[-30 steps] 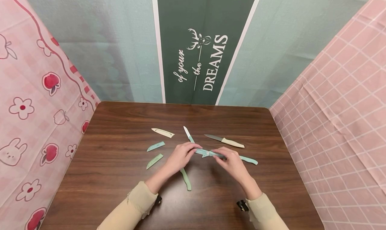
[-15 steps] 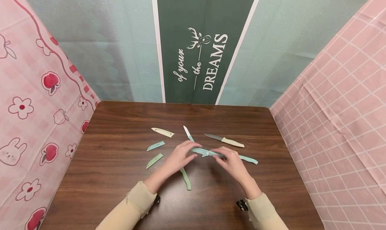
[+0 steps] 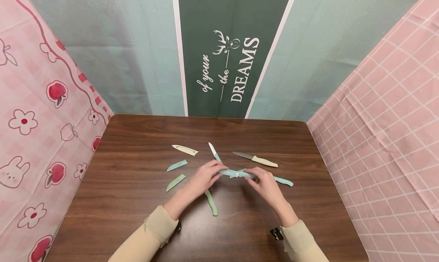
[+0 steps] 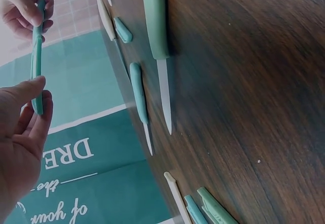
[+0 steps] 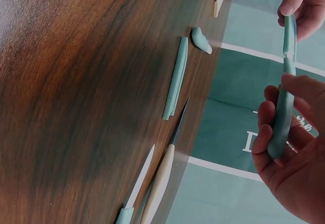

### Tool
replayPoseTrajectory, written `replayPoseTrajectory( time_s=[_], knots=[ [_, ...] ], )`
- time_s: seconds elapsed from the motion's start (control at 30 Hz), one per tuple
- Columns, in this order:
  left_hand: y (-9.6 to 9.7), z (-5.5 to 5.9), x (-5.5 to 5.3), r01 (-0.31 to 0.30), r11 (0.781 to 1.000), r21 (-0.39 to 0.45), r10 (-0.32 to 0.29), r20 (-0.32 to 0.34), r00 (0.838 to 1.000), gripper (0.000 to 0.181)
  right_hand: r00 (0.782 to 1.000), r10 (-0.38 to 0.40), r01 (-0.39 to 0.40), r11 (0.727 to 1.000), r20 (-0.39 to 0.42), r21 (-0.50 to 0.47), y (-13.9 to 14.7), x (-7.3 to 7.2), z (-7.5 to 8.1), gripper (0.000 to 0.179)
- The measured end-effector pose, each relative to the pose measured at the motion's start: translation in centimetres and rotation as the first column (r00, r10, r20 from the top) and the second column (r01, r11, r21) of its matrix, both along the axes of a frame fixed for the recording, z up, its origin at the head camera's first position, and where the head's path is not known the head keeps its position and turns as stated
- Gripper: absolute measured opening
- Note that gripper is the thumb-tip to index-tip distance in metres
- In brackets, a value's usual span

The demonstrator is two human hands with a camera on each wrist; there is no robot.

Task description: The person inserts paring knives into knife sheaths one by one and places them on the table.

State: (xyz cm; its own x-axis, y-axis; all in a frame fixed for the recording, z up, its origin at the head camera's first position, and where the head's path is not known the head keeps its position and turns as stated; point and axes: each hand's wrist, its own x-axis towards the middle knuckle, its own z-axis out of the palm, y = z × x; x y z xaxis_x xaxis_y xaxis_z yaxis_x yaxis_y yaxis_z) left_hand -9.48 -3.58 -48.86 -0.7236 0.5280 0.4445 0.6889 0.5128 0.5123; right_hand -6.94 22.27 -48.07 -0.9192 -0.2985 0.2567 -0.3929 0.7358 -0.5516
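My left hand [image 3: 205,175] pinches one end of a teal blade cover [image 4: 36,61] between thumb and fingers. My right hand [image 3: 265,182] grips the teal handle of a knife [image 5: 283,117], whose blade end runs into that cover. Cover and knife form one line between the two hands, held above the table. Below them lies another teal blade cover [image 5: 175,79], partly hidden in the head view. A green-handled knife [image 4: 155,21] rests near my left forearm, its blade showing in the left wrist view. Past my right fingers lies a blue-handled knife [image 3: 284,181].
On the brown table [image 3: 137,216] lie a cream blade cover [image 3: 185,150], a blue one [image 3: 177,165] and a green one [image 3: 175,182] at left. Farther back are a white-bladed knife [image 3: 213,149] and a cream-handled knife [image 3: 264,162] with bare blades. Fabric [image 3: 144,63] hangs behind the table.
Half a second ago my left thumb stood away from the blade cover; now it pinches the cover again. The cover and knife have turned slightly, while my right hand keeps its grip.
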Motion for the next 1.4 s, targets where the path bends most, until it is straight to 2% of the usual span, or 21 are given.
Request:
replayPoseTrajectory(
  time_s=[0.23, 0.57, 0.73, 0.93, 1.07, 1.2, 1.4],
  knots=[
    [0.3, 0.1, 0.1, -0.020, 0.997, -0.074, 0.018, -0.028, 0.999, 0.029, 0.999, 0.005, -0.006, 1.000, 0.049, 0.013, 0.1, 0.0, 0.2, 0.021],
    [0.7, -0.6, 0.2, -0.016, 0.997, -0.079, 0.012, -0.057, 0.998, 0.029, 0.998, 0.013, -0.015, 0.999, 0.054, 0.036, 0.3, 0.0, -0.3, 0.020],
    [1.0, -1.3, 0.4, 0.012, 0.993, -0.117, -0.017, -0.040, 0.999, 0.027, 0.999, 0.023, -0.026, 0.993, 0.024, 0.115, 0.5, 0.1, -1.1, 0.020],
    [1.2, -2.2, 0.7, 0.045, 0.985, -0.167, -0.049, -0.019, 0.999, 0.024, 0.998, 0.058, -0.049, 0.969, -0.031, 0.242, 0.9, 0.6, -2.1, 0.023],
    [1.4, -2.7, 0.9, 0.056, 0.975, -0.216, -0.066, -0.037, 0.997, 0.023, 0.996, 0.069, -0.051, 0.953, -0.049, 0.300, 1.2, 0.8, -2.9, 0.023],
    [1.6, -3.2, 0.9, 0.047, 0.955, -0.294, -0.067, -0.060, 0.996, 0.024, 0.996, 0.077, -0.057, 0.942, -0.046, 0.331, 1.5, 1.0, -3.6, 0.022],
    [1.8, -3.8, 1.1, 0.075, 0.942, -0.327, -0.083, -0.010, 0.996, 0.024, 0.997, 0.081, -0.070, 0.934, -0.015, 0.351, 1.7, 1.2, -4.5, 0.022]
  ],
)
